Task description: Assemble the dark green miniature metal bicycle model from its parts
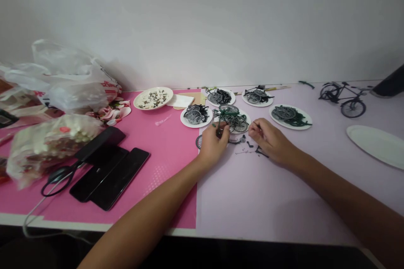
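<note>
My left hand (212, 145) is closed on a dark green model bicycle part (219, 131), gripped between thumb and fingers; its full shape is partly hidden. To its right, my right hand (268, 138) is pinched shut, and whatever its fingertips hold is too small to name. Just behind both hands lies a white plate (248, 114) with green bicycle frames and grey wheels (241, 124). Small loose dark parts (250, 144) are spread on the table between the hands. Beside my left hand a spoked wheel (198, 141) is partly covered.
More plates of parts, such as the green one (290, 117), stand along the back. An assembled model bicycle (344, 97) is at right, near an oval white plate (377, 145). At left are a phone (120, 178), plastic bags (66, 80) and a bowl (138, 103).
</note>
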The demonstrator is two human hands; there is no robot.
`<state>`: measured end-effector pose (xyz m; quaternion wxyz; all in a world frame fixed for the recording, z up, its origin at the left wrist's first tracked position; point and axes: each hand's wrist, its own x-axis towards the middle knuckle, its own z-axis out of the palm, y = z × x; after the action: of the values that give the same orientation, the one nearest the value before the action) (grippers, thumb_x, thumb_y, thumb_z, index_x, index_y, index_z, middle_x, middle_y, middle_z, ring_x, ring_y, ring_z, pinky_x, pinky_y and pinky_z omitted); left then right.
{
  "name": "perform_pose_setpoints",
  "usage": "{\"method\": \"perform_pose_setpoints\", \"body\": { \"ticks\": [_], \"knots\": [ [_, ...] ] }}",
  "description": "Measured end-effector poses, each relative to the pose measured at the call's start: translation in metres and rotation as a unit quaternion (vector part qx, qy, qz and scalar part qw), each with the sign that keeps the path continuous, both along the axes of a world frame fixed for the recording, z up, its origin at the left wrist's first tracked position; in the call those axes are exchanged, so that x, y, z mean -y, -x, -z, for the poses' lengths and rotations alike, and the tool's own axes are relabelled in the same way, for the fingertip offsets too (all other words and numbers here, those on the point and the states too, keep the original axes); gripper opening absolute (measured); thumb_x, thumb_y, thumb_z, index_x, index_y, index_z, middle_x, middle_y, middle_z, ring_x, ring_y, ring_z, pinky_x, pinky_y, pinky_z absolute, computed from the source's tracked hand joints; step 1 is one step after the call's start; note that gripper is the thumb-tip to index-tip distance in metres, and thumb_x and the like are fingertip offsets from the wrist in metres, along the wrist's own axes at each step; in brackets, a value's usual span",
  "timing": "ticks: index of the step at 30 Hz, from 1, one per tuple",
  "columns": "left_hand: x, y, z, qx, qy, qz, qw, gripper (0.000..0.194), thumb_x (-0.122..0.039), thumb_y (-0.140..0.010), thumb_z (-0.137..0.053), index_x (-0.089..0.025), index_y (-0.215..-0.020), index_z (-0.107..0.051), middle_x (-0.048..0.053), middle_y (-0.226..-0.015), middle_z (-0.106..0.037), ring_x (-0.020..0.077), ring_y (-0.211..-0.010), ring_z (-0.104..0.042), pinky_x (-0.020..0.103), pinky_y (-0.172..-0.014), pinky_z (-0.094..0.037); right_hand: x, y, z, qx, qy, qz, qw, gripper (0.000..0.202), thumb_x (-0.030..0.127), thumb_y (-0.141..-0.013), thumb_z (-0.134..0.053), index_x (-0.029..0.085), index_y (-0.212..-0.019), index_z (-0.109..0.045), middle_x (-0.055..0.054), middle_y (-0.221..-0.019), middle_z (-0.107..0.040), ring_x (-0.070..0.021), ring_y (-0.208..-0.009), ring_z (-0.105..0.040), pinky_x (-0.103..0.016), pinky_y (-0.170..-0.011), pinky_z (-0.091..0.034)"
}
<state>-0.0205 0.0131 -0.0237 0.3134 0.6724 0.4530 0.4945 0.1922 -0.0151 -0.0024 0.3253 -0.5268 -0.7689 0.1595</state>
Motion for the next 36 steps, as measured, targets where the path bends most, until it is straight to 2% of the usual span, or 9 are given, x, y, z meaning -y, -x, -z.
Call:
{"method": "perform_pose_setpoints", "body": {
  "ticks": [3, 5, 8, 12, 19, 22, 26, 30, 36],
  "knots": [
    [0.000, 0.000, -0.001, -0.007, 0.001, 0.000, 1.000, 0.020, -0.027, -0.098, -0.056, -0.016, -0.096, -0.072, 0.006, -0.083, -0.075, 0.0174, -0.073, -0.066, 0.026, -0.068, -0.047, 0.000, 0.002, 0.001, 0.027, 0.023, -0.004, 0.999, 0.029, 0.052, -0.096, -0.064, 0.025, -0.094, -0.057, -0.003, -0.087, -0.060, -0.0192, -0.068, -0.054, -0.031, -0.062, -0.042],
    [0.000, 0.001, -0.001, -0.008, 0.003, 0.002, 1.000, 0.021, -0.026, -0.098, -0.054, -0.016, -0.094, -0.072, 0.006, -0.082, -0.074, 0.0166, -0.071, -0.065, 0.026, -0.067, -0.046, -0.002, 0.002, 0.003, 0.040, 0.021, -0.007, 0.999, 0.021, 0.044, -0.092, -0.068, 0.024, -0.098, -0.063, -0.002, -0.085, -0.059, -0.0196, -0.069, -0.056, -0.031, -0.062, -0.043],
    [-0.002, 0.001, 0.000, -0.003, 0.002, 0.001, 1.000, 0.023, -0.026, -0.098, -0.053, -0.016, -0.089, -0.071, 0.004, -0.079, -0.072, 0.0159, -0.069, -0.063, 0.026, -0.067, -0.045, -0.006, 0.000, 0.006, 0.043, 0.009, -0.018, 0.999, 0.013, 0.036, -0.093, -0.067, 0.025, -0.099, -0.068, -0.003, -0.088, -0.059, -0.0202, -0.072, -0.059, -0.032, -0.066, -0.045],
    [-0.001, 0.001, 0.000, 0.003, 0.001, 0.009, 1.000, 0.024, -0.027, -0.099, -0.052, -0.016, -0.087, -0.070, 0.004, -0.077, -0.071, 0.0155, -0.069, -0.061, 0.025, -0.065, -0.044, -0.008, -0.002, 0.009, 0.037, -0.007, -0.036, 0.999, 0.009, 0.033, -0.094, -0.065, 0.025, -0.096, -0.069, -0.003, -0.089, -0.057, -0.0193, -0.071, -0.059, -0.034, -0.069, -0.047],
    [0.001, 0.001, -0.002, 0.010, 0.010, 0.013, 1.000, 0.022, -0.026, -0.100, -0.053, -0.015, -0.093, -0.071, 0.005, -0.082, -0.073, 0.0157, -0.072, -0.064, 0.025, -0.067, -0.045, -0.002, 0.005, 0.006, 0.016, -0.034, -0.032, 0.999, 0.007, 0.030, -0.093, -0.063, 0.024, -0.092, -0.059, -0.002, -0.086, -0.053, -0.0194, -0.071, -0.054, -0.032, -0.065, -0.045],
    [0.000, 0.001, -0.002, 0.011, 0.012, 0.021, 1.000, 0.023, -0.026, -0.100, -0.053, -0.015, -0.092, -0.071, 0.005, -0.084, -0.073, 0.0162, -0.075, -0.065, 0.024, -0.068, -0.045, 0.000, 0.008, 0.006, -0.024, -0.041, -0.032, 0.998, 0.011, 0.026, -0.094, -0.060, 0.026, -0.091, -0.049, -0.003, -0.087, -0.056, -0.0216, -0.078, -0.055, -0.034, -0.070, -0.046],
    [0.000, 0.001, -0.002, -0.001, 0.002, 0.028, 1.000, 0.024, -0.027, -0.101, -0.052, -0.016, -0.090, -0.070, 0.004, -0.080, -0.072, 0.0163, -0.072, -0.063, 0.025, -0.066, -0.045, 0.001, 0.011, 0.011, -0.109, -0.027, -0.035, 0.993, 0.027, 0.024, -0.092, -0.061, 0.027, -0.087, -0.035, -0.004, -0.094, -0.063, -0.0225, -0.086, -0.059, -0.036, -0.074, -0.048],
    [0.001, 0.002, -0.001, -0.032, -0.010, 0.033, 0.999, 0.024, -0.029, -0.101, -0.051, -0.018, -0.088, -0.068, 0.002, -0.075, -0.069, 0.0166, -0.070, -0.062, 0.026, -0.067, -0.046, 0.001, 0.013, 0.015, -0.141, -0.018, -0.029, 0.989, 0.034, 0.029, -0.091, -0.067, 0.027, -0.084, -0.034, -0.005, -0.098, -0.068, -0.0204, -0.079, -0.060, -0.036, -0.073, -0.048],
    [0.005, 0.002, -0.005, -0.073, -0.042, 0.063, 0.994, 0.022, -0.027, -0.101, -0.051, -0.018, -0.087, -0.066, 0.004, -0.083, -0.070, 0.0173, -0.077, -0.063, 0.027, -0.071, -0.046, 0.003, 0.014, 0.014, -0.160, -0.011, -0.025, 0.987, 0.045, 0.037, -0.089, -0.076, 0.026, -0.079, -0.033, -0.006, -0.099, -0.074, -0.0193, -0.078, -0.061, -0.035, -0.074, -0.048]
  ]
}}
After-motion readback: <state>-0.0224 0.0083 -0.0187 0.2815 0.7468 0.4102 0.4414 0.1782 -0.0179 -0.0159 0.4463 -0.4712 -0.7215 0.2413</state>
